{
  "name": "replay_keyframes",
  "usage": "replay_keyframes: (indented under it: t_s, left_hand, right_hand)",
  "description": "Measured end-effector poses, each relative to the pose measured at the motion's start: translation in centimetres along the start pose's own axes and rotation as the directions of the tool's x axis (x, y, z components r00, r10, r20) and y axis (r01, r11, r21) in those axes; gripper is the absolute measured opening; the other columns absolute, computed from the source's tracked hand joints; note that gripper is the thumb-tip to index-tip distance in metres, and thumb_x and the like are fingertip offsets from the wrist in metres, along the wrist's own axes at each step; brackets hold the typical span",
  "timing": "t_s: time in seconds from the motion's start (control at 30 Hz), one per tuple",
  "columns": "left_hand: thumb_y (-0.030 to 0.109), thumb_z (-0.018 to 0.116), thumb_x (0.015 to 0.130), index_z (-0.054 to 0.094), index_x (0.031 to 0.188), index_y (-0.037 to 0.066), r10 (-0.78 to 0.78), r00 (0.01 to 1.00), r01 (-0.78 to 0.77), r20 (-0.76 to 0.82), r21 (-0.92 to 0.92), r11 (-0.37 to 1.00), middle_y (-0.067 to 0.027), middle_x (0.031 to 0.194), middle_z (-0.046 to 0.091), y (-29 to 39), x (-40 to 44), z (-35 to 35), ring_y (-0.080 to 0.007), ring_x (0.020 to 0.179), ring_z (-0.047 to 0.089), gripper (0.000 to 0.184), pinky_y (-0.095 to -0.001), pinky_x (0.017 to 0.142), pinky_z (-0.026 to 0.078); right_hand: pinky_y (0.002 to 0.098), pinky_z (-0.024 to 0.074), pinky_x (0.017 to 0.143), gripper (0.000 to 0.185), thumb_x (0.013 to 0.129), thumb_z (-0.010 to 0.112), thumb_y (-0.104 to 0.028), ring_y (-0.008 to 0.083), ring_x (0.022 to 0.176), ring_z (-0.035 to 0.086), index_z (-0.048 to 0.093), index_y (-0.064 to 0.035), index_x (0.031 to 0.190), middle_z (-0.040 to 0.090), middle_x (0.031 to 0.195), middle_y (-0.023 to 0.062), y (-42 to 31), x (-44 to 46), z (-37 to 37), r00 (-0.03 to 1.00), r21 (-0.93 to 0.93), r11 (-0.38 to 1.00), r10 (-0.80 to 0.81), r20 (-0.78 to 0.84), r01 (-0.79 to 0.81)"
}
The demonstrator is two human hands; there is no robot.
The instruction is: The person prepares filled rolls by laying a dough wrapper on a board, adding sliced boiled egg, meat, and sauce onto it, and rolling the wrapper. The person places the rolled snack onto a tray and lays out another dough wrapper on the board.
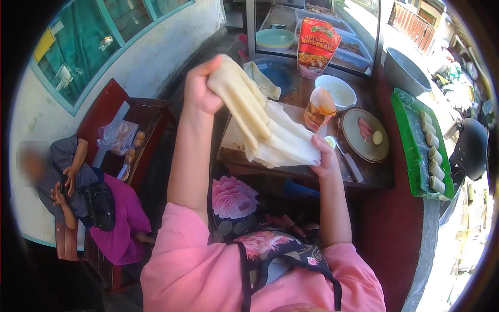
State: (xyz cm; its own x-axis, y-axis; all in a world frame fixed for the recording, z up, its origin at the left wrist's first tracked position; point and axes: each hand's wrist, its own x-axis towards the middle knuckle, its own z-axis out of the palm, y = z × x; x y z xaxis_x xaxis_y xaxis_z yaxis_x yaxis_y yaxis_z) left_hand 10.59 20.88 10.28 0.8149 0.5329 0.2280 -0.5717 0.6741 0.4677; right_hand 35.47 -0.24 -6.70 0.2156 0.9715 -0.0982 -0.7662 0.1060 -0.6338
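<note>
A stack of thin, pale dough wrappers (260, 122) hangs stretched between my hands above the table. My left hand (203, 88), raised higher, has its fingers wrapped round the upper end. At the lower right end my right hand (326, 156) pinches the edge, thumb on top. Beneath the wrappers part of a light board (234, 139) shows. Close to my right hand are a piece of boiled egg (330, 141) and a knife (352, 165). An opened packet with orange sauce (319, 110) stands just behind. A plate (371, 152) holds pink meat slices (365, 129) and an egg piece (377, 137).
A white bowl (343, 88) and a red mayonnaise pouch (318, 46) stand before a glass case (251, 31). On the right ledge, a green tray (403, 112) holds several pale rolls (435, 154). A seated person (78, 182) is on the left bench.
</note>
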Motion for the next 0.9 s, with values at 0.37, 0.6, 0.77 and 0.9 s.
replay_keyframes:
  t_s: [0.37,0.6,0.77,0.9]
  left_hand:
    - [0.004,0.066,0.08,0.054,0.1,-0.002,0.446,0.847,-0.337,-0.288,0.357,0.871,-0.0131,0.096,0.058,1.5,16.8,2.3,-0.0303,0.091,0.057,0.025,-0.0461,0.083,0.046]
    - [0.011,0.069,0.082,0.056,0.095,0.005,0.484,0.857,-0.39,-0.178,0.391,0.834,-0.0068,0.089,0.058,1.6,21.1,-0.6,-0.0247,0.086,0.056,0.02,-0.0411,0.078,0.046]
    - [0.008,0.066,0.085,0.053,0.093,0.007,0.476,0.879,-0.416,-0.029,0.439,0.796,-0.0026,0.087,0.058,2.2,23.1,-1.1,-0.0178,0.082,0.056,0.015,-0.034,0.076,0.046]
    - [0.022,0.067,0.087,0.056,0.103,0.007,0.394,0.915,-0.375,0.089,0.546,0.749,-0.0072,0.094,0.063,2.4,25.1,-2.8,-0.0239,0.093,0.061,0.025,-0.0388,0.083,0.047]
  right_hand:
    - [0.0175,0.0409,0.044,0.02,0.088,0.063,-0.018,0.0081,0.059,0.057,0.059,-0.0003,0.097,0.062,0.083,0.0064,0.0,-0.2,0.5,0.999,0.019,1.0,-0.013,0.031,0.013]
    - [0.0181,0.0362,0.039,0.018,0.088,0.063,-0.019,0.0084,0.053,0.054,0.058,-0.0022,0.094,0.061,0.08,0.0064,-0.2,-0.4,1.4,0.999,0.0,1.0,-0.001,-0.047,0.001]
    - [0.0179,0.0291,0.035,0.015,0.088,0.063,-0.018,0.0064,0.052,0.051,0.059,-0.0038,0.093,0.059,0.076,0.0037,-0.4,-0.8,1.3,0.999,-0.08,0.996,0.029,0.036,-0.026]
    - [0.0172,0.0278,0.036,0.015,0.088,0.064,-0.019,0.0049,0.05,0.048,0.06,-0.0048,0.092,0.058,0.074,0.0012,-0.7,-1.0,2.0,0.998,-0.143,0.988,0.054,0.029,-0.049]
